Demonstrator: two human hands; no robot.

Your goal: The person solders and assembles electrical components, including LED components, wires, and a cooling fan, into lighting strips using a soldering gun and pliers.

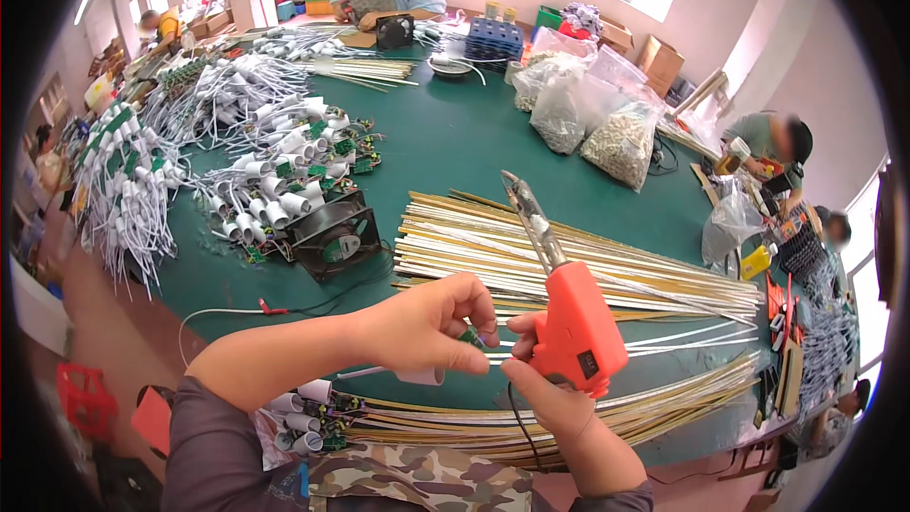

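Head view: right hand (555,389) grips orange soldering gun (573,327), left hand (431,327) pinches green board (469,335) over green table (474,147).

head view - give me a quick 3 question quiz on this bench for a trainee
1. True or false: the right hand holds an orange soldering gun with its metal tip pointing up and away.
2. What does the left hand pinch? A) a small green circuit board B) a yellow bottle C) a black fan
3. Fill in: the black fan sits on the ____ table, left of the long thin strips.

Key
1. True
2. A
3. green
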